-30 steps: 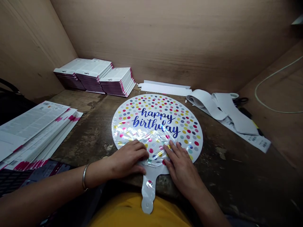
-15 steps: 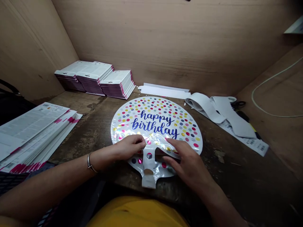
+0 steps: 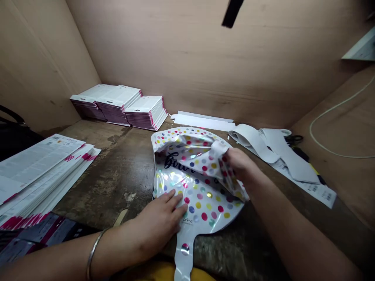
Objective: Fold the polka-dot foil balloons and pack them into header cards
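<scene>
A flat white foil balloon (image 3: pixel 202 203) with coloured dots and blue lettering lies on the dark wooden table (image 3: pixel 117 171), its tail (image 3: pixel 184 257) hanging over the near edge. My left hand (image 3: pixel 161 220) presses flat on its lower left part, fingers stretched out. My right hand (image 3: pixel 238 162) is closed on the balloon's right edge and holds it folded over toward the left, so most of the lettering is covered.
Stacks of pink-edged card packs (image 3: pixel 123 103) sit at the back left. A pile of printed sheets (image 3: pixel 38 168) lies at the left. White paper strips (image 3: pixel 272 144) and scissors (image 3: pixel 293 138) lie at the right. Wooden walls enclose the table; a white cable (image 3: pixel 328 113) runs on the right.
The balloon lay round and flat with both hands at its lower edge. My right hand has since gripped the right side and folded it over leftward; my left hand now presses the lower part.
</scene>
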Motion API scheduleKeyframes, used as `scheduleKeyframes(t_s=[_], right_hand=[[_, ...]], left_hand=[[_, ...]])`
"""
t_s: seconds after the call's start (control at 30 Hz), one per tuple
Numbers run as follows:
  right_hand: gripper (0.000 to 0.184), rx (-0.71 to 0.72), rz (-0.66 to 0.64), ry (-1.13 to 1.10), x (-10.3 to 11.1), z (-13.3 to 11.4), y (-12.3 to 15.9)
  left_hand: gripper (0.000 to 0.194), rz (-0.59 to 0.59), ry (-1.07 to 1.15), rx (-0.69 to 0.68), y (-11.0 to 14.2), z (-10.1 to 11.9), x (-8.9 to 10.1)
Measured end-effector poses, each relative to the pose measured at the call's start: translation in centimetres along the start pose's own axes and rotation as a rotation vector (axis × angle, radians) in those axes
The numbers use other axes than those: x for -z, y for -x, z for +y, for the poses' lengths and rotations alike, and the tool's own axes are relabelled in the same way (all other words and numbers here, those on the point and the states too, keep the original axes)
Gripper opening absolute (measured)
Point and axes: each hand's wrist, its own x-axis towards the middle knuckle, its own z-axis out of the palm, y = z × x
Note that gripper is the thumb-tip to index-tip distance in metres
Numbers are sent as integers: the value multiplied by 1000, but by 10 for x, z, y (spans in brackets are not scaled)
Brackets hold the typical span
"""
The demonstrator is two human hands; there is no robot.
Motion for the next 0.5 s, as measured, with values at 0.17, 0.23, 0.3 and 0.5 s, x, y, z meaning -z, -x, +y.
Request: scheduleKeyframes(t_s=[0.17,0.23,0.3,0.5], right_hand=[[22,48,-154,91,2,-6,13],[7,140,-260,191,-15,-3,33],[10,197,-263,243,-30,1,44],[22,118,43,247,9,-15,-10]], left_hand=[[24,5,82,149,-45,-24,20],[25,54,113,157,-59,-35,15],[30,79,144,121,-66,-43,6],[79,163,52,256,-57,-58,-17]])
